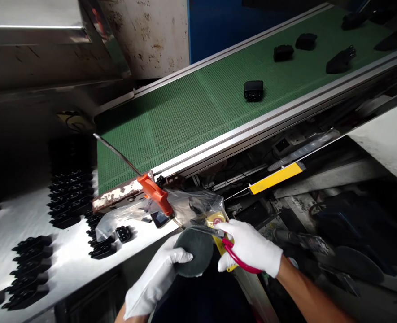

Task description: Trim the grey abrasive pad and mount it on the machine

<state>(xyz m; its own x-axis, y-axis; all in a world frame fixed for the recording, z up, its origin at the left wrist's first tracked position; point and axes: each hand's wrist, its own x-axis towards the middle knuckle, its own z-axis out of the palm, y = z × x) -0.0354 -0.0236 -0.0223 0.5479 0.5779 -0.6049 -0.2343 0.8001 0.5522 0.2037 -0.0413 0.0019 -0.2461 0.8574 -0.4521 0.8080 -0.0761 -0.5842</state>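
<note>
My left hand (156, 280), in a white glove, grips a round dark green abrasive pad (193, 251) by its lower left side. My right hand (250, 247), also gloved in white, is closed on a pair of red-handled snips (240, 259). Their dark blades reach left and lie along the top edge of the pad. Behind the hands is a clear plastic bag (198, 206) holding a yellow-labelled packet (218, 222), partly hidden by my right hand. An orange-handled tool (154, 195) with a long thin metal rod lies beside the bag.
A green mesh conveyor belt (201, 116) with aluminium side rails runs diagonally and carries several black plastic parts. Rows of similar parts stand on a stainless steel table (67, 251) at the left. A phone (159, 219) lies near the bag. Machinery and cables fill the lower right.
</note>
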